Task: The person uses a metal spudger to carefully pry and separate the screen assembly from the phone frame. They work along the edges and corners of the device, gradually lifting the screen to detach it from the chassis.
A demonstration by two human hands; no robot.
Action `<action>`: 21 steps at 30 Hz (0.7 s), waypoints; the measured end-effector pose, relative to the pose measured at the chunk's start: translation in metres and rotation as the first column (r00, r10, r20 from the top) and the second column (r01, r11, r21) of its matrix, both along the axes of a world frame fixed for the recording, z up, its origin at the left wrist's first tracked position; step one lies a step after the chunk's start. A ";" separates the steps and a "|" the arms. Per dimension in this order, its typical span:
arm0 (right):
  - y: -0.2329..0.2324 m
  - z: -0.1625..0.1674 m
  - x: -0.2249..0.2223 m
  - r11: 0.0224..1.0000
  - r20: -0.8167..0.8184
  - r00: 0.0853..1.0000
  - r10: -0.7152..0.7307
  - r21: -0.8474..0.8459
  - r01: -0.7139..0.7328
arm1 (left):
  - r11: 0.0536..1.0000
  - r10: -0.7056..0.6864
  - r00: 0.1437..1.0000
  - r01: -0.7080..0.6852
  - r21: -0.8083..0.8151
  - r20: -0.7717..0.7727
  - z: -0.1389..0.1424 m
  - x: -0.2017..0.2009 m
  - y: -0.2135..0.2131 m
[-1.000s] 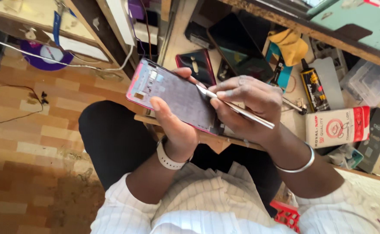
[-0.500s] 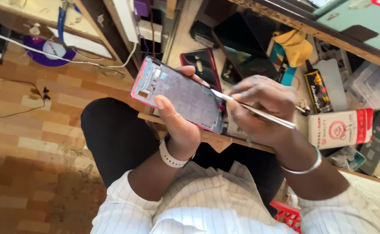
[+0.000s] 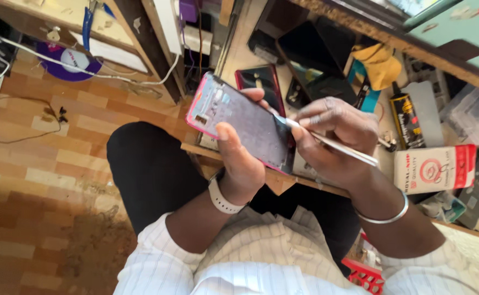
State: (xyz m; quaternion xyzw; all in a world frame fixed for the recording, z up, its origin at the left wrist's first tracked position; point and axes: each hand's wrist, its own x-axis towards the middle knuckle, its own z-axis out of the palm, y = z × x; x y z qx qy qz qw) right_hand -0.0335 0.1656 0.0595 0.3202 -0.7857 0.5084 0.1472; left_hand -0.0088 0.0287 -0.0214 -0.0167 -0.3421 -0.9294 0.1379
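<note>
— Over the lap, the left hand (image 3: pixel 239 164) cradles the opened phone (image 3: pixel 245 123) by its pink edges, thumb laid across the face

— Looks thin, light and easily cracked; the edges seem the safest hold

— Right beside it, the right hand (image 3: pixel 335 136) pinches a slim metal tool (image 3: pixel 332 143), tip touching the phone's lower corner, above the workbench (image 3: pixel 239 52)

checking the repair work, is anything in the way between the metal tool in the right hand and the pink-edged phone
Nothing visible does. The right hand holds the thin metal tool with its tip already on the pink-edged phone, near its right edge. The left hand holds the phone from below, its thumb clear of the tip.
</note>
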 end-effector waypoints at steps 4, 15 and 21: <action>-0.006 -0.004 0.001 0.998 -0.098 0.995 -0.010 0.059 0.016 | 0.996 -0.082 0.997 0.082 0.036 -0.014 -0.001 0.001 0.001; -0.003 -0.011 0.002 0.999 -0.123 0.992 -0.001 0.051 0.007 | 0.991 -0.123 0.992 0.123 0.047 -0.019 0.002 0.003 -0.001; 0.005 -0.005 0.001 0.999 -0.134 0.991 -0.015 0.049 0.022 | 0.994 -0.034 0.999 0.032 -0.106 -0.018 0.003 0.004 -0.002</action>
